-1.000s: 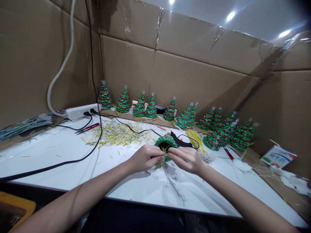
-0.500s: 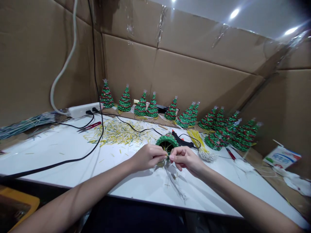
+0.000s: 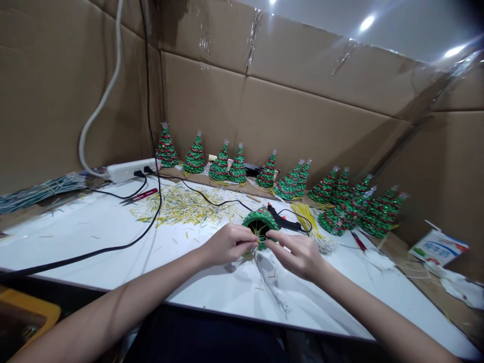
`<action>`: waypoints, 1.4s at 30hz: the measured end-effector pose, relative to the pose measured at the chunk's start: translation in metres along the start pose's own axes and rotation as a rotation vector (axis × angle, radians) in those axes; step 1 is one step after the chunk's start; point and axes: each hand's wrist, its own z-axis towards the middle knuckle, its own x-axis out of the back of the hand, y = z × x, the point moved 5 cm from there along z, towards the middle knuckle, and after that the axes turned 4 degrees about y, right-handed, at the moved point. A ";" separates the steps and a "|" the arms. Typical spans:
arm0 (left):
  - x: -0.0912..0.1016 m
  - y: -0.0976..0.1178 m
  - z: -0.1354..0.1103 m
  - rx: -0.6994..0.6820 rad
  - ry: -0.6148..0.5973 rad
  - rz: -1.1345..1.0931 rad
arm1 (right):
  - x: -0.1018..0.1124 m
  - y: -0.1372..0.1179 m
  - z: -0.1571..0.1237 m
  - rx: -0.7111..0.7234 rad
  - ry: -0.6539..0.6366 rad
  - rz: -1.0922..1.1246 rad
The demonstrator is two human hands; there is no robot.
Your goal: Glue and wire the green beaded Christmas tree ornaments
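Observation:
A small green beaded tree (image 3: 259,221) lies tipped over on the white table (image 3: 98,229), its hollow base turned toward me. My left hand (image 3: 227,244) is closed, its fingertips pinching thin wires at the base opening. My right hand (image 3: 295,253) meets it from the right, thumb and forefinger pinched on the same wire ends. A bundle of loose thin wires (image 3: 269,282) trails from under my hands toward the near table edge.
A row of finished green trees (image 3: 237,166) lines the cardboard back wall, with a denser cluster (image 3: 359,206) at right. A black glue gun (image 3: 283,221), yellow wire clippings (image 3: 181,207), red snips (image 3: 136,197), a power strip (image 3: 128,170) and black cables (image 3: 113,247) lie around.
My right hand has turned and shifted slightly, its fingers re-gripping the wires at the tree's base. The left hand and the tree have stayed almost in place.

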 end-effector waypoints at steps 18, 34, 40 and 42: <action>-0.001 -0.002 -0.001 0.000 -0.009 -0.007 | 0.002 0.002 0.006 0.171 -0.049 0.005; 0.007 -0.001 -0.005 -0.016 0.203 0.096 | -0.013 0.015 0.015 -0.803 0.102 0.856; 0.006 0.001 -0.007 -0.144 0.266 0.125 | -0.025 0.009 0.014 -1.015 0.161 1.105; 0.007 0.003 -0.008 -0.156 0.280 0.130 | -0.028 0.007 0.014 -1.101 0.148 1.187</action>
